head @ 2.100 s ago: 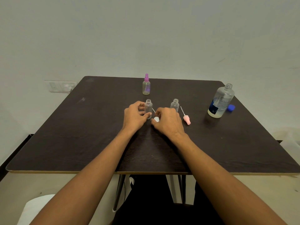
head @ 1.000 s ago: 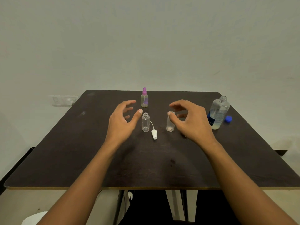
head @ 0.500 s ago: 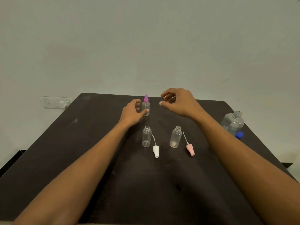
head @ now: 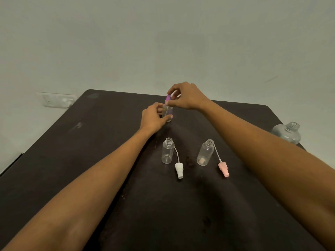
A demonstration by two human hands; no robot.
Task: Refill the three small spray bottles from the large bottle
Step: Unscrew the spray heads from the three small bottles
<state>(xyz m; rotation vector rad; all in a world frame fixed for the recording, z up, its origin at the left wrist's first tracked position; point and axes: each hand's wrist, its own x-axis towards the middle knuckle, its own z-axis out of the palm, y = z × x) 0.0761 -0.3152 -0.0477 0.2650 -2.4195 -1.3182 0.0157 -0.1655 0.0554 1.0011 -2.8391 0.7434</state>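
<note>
At the far middle of the dark table (head: 90, 160) stands the third small spray bottle (head: 169, 113). My left hand (head: 154, 118) grips its clear body. My right hand (head: 186, 96) pinches its purple spray cap (head: 168, 97) from above. Nearer to me two small clear bottles stand open: one (head: 167, 151) with a white spray head (head: 179, 170) lying beside it, the other (head: 205, 153) with a pink spray head (head: 223, 169) lying to its right. The large clear bottle (head: 288, 132) stands uncapped at the right edge, partly hidden by my right forearm.
A pale wall rises behind the table. A white wall socket (head: 58, 100) sits at the left, beside the table's far left corner.
Both hands left the two open bottles and reached to the far bottle. The left hand has closed on its body and the right on its purple cap. The view tilted down.
</note>
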